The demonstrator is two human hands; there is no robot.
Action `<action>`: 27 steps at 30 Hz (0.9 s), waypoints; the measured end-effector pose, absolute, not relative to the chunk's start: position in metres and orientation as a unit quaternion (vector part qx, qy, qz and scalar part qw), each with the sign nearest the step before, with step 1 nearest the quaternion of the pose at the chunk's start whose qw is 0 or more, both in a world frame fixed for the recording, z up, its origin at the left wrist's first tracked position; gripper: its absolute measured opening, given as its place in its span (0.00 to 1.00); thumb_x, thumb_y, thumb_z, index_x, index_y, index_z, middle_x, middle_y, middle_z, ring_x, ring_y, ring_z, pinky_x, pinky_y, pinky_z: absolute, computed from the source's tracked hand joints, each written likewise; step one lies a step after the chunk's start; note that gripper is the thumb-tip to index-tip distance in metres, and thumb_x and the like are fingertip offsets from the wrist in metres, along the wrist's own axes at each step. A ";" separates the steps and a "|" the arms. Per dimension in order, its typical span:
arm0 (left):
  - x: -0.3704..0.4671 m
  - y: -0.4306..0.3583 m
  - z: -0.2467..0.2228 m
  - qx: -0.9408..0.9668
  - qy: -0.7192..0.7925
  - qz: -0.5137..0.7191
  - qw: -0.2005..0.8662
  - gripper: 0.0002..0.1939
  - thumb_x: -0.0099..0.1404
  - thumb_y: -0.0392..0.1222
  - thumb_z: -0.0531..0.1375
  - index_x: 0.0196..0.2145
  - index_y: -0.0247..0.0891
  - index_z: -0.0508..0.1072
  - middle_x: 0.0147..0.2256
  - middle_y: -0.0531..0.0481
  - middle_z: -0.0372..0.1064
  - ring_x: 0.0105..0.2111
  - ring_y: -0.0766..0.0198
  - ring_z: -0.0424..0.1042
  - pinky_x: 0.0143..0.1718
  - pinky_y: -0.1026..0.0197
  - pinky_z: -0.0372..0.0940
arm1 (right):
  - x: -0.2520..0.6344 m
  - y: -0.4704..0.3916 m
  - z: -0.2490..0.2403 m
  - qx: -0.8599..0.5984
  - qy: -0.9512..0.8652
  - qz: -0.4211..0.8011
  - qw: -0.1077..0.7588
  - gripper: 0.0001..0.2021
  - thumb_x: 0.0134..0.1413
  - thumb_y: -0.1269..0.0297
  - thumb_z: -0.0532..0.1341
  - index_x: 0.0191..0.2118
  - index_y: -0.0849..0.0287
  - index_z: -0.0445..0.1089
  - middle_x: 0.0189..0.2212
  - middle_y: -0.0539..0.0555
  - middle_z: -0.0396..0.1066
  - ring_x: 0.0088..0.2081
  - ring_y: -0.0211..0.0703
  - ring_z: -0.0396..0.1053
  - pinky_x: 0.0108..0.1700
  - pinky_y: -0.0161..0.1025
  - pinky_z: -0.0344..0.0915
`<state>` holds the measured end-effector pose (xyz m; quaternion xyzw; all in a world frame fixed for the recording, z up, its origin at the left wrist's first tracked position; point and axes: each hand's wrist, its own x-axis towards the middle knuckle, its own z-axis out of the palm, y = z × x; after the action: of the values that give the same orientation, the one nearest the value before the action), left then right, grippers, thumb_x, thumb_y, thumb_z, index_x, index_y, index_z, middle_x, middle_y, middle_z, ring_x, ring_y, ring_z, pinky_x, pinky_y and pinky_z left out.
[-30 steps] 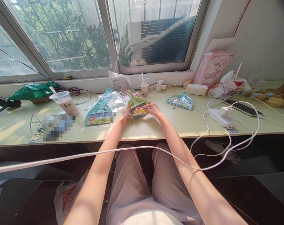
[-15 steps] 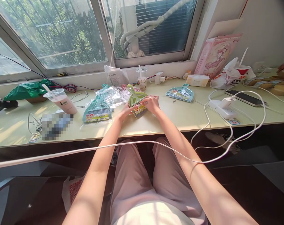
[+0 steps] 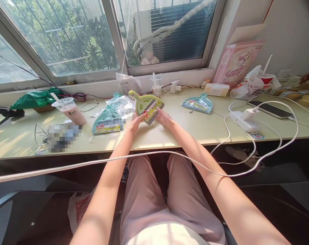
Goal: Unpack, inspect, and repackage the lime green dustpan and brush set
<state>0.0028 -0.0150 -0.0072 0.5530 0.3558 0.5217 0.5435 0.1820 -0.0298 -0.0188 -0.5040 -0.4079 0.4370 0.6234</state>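
Observation:
A green mini dustpan and brush set [image 3: 144, 102] is tilted up over the desk, its handle pointing up and left, its grey bristles and yellow label facing me. My left hand [image 3: 137, 121] grips its lower left edge, thumb in front. At its right edge, my right hand [image 3: 165, 119] holds on, with some fingers hidden behind the set. To the left lie teal dustpan and brush sets [image 3: 107, 119] in clear wrapping, beside crumpled clear plastic [image 3: 125, 104]. A further teal set [image 3: 197, 103] rests to the right.
A milk tea cup [image 3: 74, 114] stands at the left near a green bag [image 3: 37, 98]. Behind is a smaller cup [image 3: 156, 89]. On the right are a power strip [image 3: 243, 121], a phone [image 3: 269, 109] and looping white cables. One cable crosses over my forearms.
The green set has turned to show its front and label more fully, and its handle leans further left. My right hand has slid down from its top to its right edge.

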 end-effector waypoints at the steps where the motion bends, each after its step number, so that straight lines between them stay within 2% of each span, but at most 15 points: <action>1: 0.004 -0.016 -0.007 0.555 0.353 0.517 0.547 0.32 0.57 0.36 0.72 0.59 0.42 0.73 0.50 0.43 0.79 0.48 0.51 0.79 0.43 0.55 0.75 | 0.182 -0.028 -0.020 -0.465 -0.394 0.487 0.626 0.17 0.57 0.60 0.71 0.49 0.58 0.71 0.46 0.62 0.79 0.51 0.54 0.78 0.57 0.53 0.75; 4: 0.008 -0.019 -0.005 0.567 0.341 0.508 0.552 0.34 0.58 0.38 0.74 0.61 0.44 0.72 0.51 0.43 0.79 0.48 0.51 0.79 0.45 0.55 0.75 | 0.185 -0.027 -0.021 -0.424 -0.340 0.533 0.648 0.16 0.50 0.68 0.75 0.41 0.55 0.69 0.37 0.53 0.80 0.44 0.48 0.80 0.55 0.50 0.77; 6: 0.009 -0.017 -0.004 0.562 0.345 0.504 0.558 0.31 0.63 0.45 0.72 0.62 0.45 0.71 0.52 0.43 0.79 0.49 0.51 0.79 0.46 0.54 0.75 | 0.187 -0.027 -0.020 -0.421 -0.324 0.527 0.664 0.17 0.48 0.72 0.75 0.40 0.55 0.69 0.35 0.51 0.79 0.42 0.47 0.80 0.54 0.50 0.78; 8: 0.009 -0.013 -0.003 0.533 0.364 0.508 0.571 0.28 0.70 0.55 0.66 0.63 0.44 0.70 0.51 0.41 0.79 0.50 0.50 0.79 0.47 0.54 0.75 | 0.190 -0.027 -0.018 -0.425 -0.315 0.518 0.672 0.17 0.47 0.74 0.74 0.39 0.56 0.69 0.34 0.51 0.79 0.42 0.47 0.80 0.53 0.49 0.78; 10: 0.007 -0.008 -0.002 0.493 0.392 0.526 0.572 0.29 0.74 0.59 0.59 0.66 0.42 0.66 0.49 0.39 0.78 0.49 0.50 0.79 0.47 0.53 0.75 | 0.192 -0.028 -0.016 -0.435 -0.302 0.508 0.679 0.16 0.46 0.76 0.72 0.38 0.56 0.68 0.34 0.50 0.79 0.41 0.46 0.80 0.53 0.48 0.79; 13: 0.002 -0.003 -0.001 0.491 0.443 0.557 0.503 0.28 0.75 0.49 0.59 0.68 0.41 0.62 0.53 0.37 0.75 0.52 0.50 0.77 0.50 0.50 0.74 | 0.197 -0.030 -0.013 -0.442 -0.278 0.498 0.692 0.16 0.47 0.79 0.69 0.39 0.55 0.67 0.33 0.48 0.79 0.39 0.43 0.80 0.52 0.46 0.79; 15: 0.000 -0.003 -0.002 0.561 0.463 0.551 0.410 0.25 0.71 0.39 0.61 0.65 0.40 0.67 0.58 0.37 0.71 0.58 0.49 0.72 0.59 0.47 0.70 | 0.201 -0.032 -0.011 -0.435 -0.274 0.491 0.703 0.16 0.49 0.79 0.68 0.41 0.55 0.68 0.34 0.48 0.79 0.40 0.42 0.80 0.52 0.44 0.79; 18: 0.001 -0.007 -0.007 0.695 0.440 0.495 0.279 0.26 0.63 0.29 0.61 0.58 0.38 0.73 0.63 0.36 0.67 0.70 0.48 0.59 0.72 0.45 0.53 | 0.210 -0.035 -0.007 -0.426 -0.279 0.474 0.718 0.18 0.51 0.76 0.67 0.46 0.53 0.69 0.36 0.49 0.80 0.43 0.43 0.80 0.52 0.43 0.79; 21: 0.002 -0.009 -0.013 0.747 0.433 0.447 0.233 0.30 0.58 0.27 0.63 0.58 0.37 0.73 0.66 0.35 0.65 0.74 0.46 0.48 0.76 0.43 0.38 | 0.217 -0.038 -0.004 -0.428 -0.281 0.464 0.723 0.20 0.50 0.74 0.68 0.49 0.53 0.69 0.37 0.50 0.80 0.44 0.44 0.80 0.53 0.43 0.79; 22: 0.002 -0.008 -0.015 0.743 0.445 0.442 0.234 0.29 0.56 0.27 0.64 0.56 0.37 0.74 0.65 0.35 0.67 0.74 0.45 0.49 0.76 0.42 0.35 | 0.219 -0.038 -0.004 -0.432 -0.283 0.462 0.721 0.20 0.50 0.74 0.68 0.49 0.53 0.69 0.37 0.50 0.80 0.43 0.44 0.80 0.53 0.43 0.79; 24: 0.001 -0.005 -0.018 0.723 0.469 0.443 0.248 0.21 0.56 0.28 0.66 0.48 0.39 0.77 0.58 0.36 0.74 0.72 0.42 0.55 0.76 0.40 0.31 | 0.220 -0.038 -0.005 -0.444 -0.286 0.458 0.715 0.21 0.48 0.74 0.69 0.48 0.53 0.69 0.36 0.48 0.80 0.42 0.43 0.80 0.53 0.42 0.78; 27: 0.000 0.001 -0.019 0.717 0.475 0.450 0.241 0.06 0.61 0.32 0.66 0.33 0.42 0.76 0.42 0.38 0.79 0.64 0.41 0.66 0.75 0.41 0.37 | 0.220 -0.034 -0.008 -0.476 -0.273 0.454 0.702 0.19 0.47 0.76 0.68 0.45 0.53 0.69 0.34 0.47 0.79 0.38 0.41 0.80 0.50 0.41 0.79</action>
<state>0.0003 0.0009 -0.0185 0.7170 0.4747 0.4500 0.2407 0.2199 -0.0344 -0.0082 -0.4759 -0.2734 0.4539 0.7020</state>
